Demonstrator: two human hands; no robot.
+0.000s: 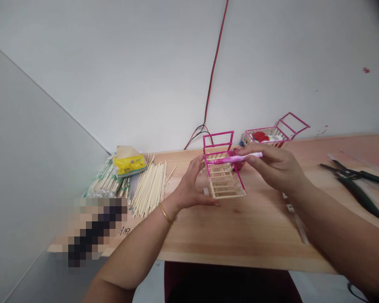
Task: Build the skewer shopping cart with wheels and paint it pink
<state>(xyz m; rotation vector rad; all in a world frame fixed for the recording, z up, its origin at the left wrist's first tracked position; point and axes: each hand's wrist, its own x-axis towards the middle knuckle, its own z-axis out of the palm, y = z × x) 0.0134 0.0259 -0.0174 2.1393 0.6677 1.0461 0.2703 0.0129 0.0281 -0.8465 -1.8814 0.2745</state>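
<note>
A small frame of thin wooden sticks (230, 195) stands on the table, its upright back and upper bars coloured magenta and its near bars bare wood. My left hand (188, 187) grips its left side, with thumb and fingers around the edge. A white-handled paintbrush (233, 159), smeared with pink, is pinched in my right hand (276, 166). The brush points left across the frame, its tip by the frame's left rail. Partly hidden behind the frame and my right fingers is a magenta-stained container (239, 163).
A second magenta stick frame (293, 135) holds red and white items at the back. Loose sticks (150, 187), bundled sticks (104, 181) and a yellow tissue pack (130, 165) lie left. Dark-handled shears (356, 185) lie right. A cable (212, 75) runs down the wall.
</note>
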